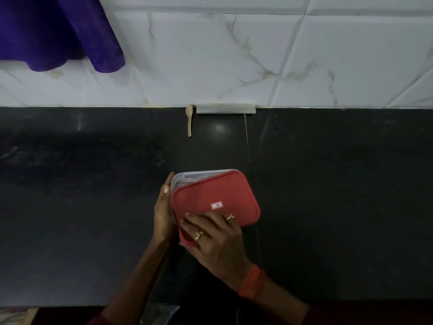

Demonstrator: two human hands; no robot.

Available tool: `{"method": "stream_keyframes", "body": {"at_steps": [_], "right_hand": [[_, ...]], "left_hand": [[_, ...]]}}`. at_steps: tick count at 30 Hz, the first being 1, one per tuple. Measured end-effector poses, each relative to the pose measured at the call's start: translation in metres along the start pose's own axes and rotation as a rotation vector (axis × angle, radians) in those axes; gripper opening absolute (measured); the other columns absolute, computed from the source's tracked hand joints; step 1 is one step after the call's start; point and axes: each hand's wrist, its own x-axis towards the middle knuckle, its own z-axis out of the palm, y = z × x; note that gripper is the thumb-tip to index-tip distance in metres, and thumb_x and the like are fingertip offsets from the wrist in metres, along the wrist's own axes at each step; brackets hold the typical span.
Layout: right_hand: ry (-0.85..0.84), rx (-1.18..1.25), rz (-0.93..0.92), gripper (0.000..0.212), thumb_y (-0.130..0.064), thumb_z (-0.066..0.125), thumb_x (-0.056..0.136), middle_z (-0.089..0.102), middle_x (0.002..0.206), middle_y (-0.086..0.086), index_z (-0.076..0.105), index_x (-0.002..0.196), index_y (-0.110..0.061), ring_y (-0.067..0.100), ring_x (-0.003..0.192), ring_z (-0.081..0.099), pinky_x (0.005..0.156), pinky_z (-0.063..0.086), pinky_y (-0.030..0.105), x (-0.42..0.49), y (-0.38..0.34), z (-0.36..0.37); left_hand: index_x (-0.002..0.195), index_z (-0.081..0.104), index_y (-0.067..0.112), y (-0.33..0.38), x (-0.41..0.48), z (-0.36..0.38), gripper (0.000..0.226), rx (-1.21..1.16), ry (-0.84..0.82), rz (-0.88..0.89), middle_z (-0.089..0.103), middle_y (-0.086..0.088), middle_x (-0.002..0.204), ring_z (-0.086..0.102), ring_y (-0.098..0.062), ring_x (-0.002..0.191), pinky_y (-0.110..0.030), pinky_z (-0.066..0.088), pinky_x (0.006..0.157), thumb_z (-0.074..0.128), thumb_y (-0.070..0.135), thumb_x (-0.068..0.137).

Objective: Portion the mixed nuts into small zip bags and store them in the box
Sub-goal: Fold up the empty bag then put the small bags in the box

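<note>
1. The clear box (pixel 199 175) stands on the black desk (pixel 328 195), near its front edge.
2. The red lid (pixel 215 195) lies askew on the box, leaving the far-left rim uncovered.
3. The left hand (pixel 162 214) presses straight fingers against the box's left side.
4. The right hand (pixel 215 240) grips the lid's near-left corner, with its fingers curled over the top.
5. A wooden spoon (pixel 189 120) lies by the tiled wall (pixel 210 55), well apart from the box.

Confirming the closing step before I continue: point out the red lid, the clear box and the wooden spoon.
red lid (pixel 210 193): head view, flat top above the label.
clear box (pixel 199 175): head view, exposed far rim.
wooden spoon (pixel 189 123): head view, middle of the handle.
</note>
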Motion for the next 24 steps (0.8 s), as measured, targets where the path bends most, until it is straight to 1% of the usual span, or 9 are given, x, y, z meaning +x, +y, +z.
{"method": "stream_keyframes", "body": {"at_steps": [2,4,6,9,12,15,19,22,24], "right_hand": [[-0.066,0.002,-0.002,0.031,-0.045,0.076,0.083,0.069,0.118,-0.015,0.075,0.110,-0.029,0.012,0.103,0.063,0.078,0.050,0.036,-0.002,-0.002,0.009],[-0.140,0.015,0.013,0.040,-0.049,0.076,0.080,0.067,0.123,-0.013,0.073,0.114,-0.027,0.013,0.110,0.061,0.084,0.050,0.037,-0.001,-0.002,0.013],[-0.178,0.071,0.024,0.042,-0.051,0.073,0.084,0.065,0.129,-0.009,0.072,0.116,-0.025,0.013,0.117,0.059,0.092,0.049,0.037,0.003,-0.002,0.012],[-0.096,0.145,0.078,0.034,-0.046,0.069,0.090,0.064,0.133,-0.008,0.073,0.118,-0.026,0.013,0.121,0.059,0.102,0.044,0.041,0.011,0.009,0.001],[0.004,0.003,0.295,0.035,-0.039,0.065,0.094,0.058,0.142,-0.004,0.068,0.127,-0.027,0.017,0.131,0.052,0.110,0.036,0.043,0.015,0.042,-0.011],[-0.084,0.022,0.628,0.048,-0.038,0.053,0.102,0.045,0.154,0.004,0.050,0.147,-0.021,0.020,0.141,0.041,0.116,0.034,0.043,0.013,0.078,-0.020],[-0.206,0.540,0.931,0.048,-0.030,0.053,0.102,0.054,0.144,-0.002,0.043,0.150,-0.029,0.014,0.131,0.052,0.112,0.044,0.038,0.023,0.095,-0.022],[-0.182,0.521,0.969,0.049,-0.018,0.051,0.099,0.055,0.133,-0.008,0.049,0.144,-0.037,0.007,0.117,0.053,0.101,0.045,0.031,0.038,0.096,-0.019],[-0.149,0.470,0.954,0.043,-0.021,0.049,0.100,0.056,0.129,-0.012,0.054,0.139,-0.039,0.005,0.114,0.053,0.099,0.043,0.028,0.043,0.094,-0.015]], "left_hand": [[0.142,0.052,0.025,-0.001,0.001,-0.006,0.060,0.093,-0.016,0.047,0.057,0.009,0.141,0.052,-0.007,0.131,-0.035,0.037,0.112,0.056,0.053,0.089],[0.142,0.051,0.025,-0.002,0.003,-0.012,0.044,0.201,-0.027,0.107,0.056,0.014,0.141,0.050,0.001,0.129,-0.027,0.038,0.111,0.056,0.032,0.099],[0.142,0.052,0.022,-0.002,0.005,-0.016,0.043,0.271,-0.046,0.157,0.057,0.015,0.138,0.052,0.004,0.126,-0.018,0.043,0.102,0.056,0.017,0.099],[0.136,0.058,0.017,-0.001,0.011,-0.019,0.039,0.310,-0.024,0.200,0.062,0.014,0.131,0.057,0.002,0.121,-0.011,0.046,0.093,0.059,0.013,0.098],[0.131,0.063,0.015,0.002,0.015,-0.018,0.035,0.303,0.013,0.193,0.067,0.008,0.125,0.062,-0.001,0.113,-0.018,0.050,0.094,0.061,0.014,0.097],[0.122,0.068,0.019,0.004,0.019,-0.016,0.026,0.333,0.051,0.185,0.072,0.006,0.112,0.066,-0.004,0.100,-0.024,0.053,0.088,0.064,0.017,0.096],[0.115,0.069,0.018,0.009,0.027,-0.011,0.022,0.365,0.056,0.179,0.072,0.010,0.101,0.066,-0.002,0.090,-0.026,0.055,0.079,0.067,0.018,0.093],[0.116,0.070,0.018,0.013,0.032,-0.008,0.025,0.381,0.009,0.163,0.073,0.008,0.098,0.065,0.002,0.085,-0.018,0.053,0.074,0.069,0.018,0.092],[0.118,0.070,0.019,0.016,0.035,-0.008,0.026,0.389,-0.018,0.150,0.073,0.007,0.100,0.065,0.004,0.085,-0.016,0.051,0.076,0.068,0.018,0.093]]}}
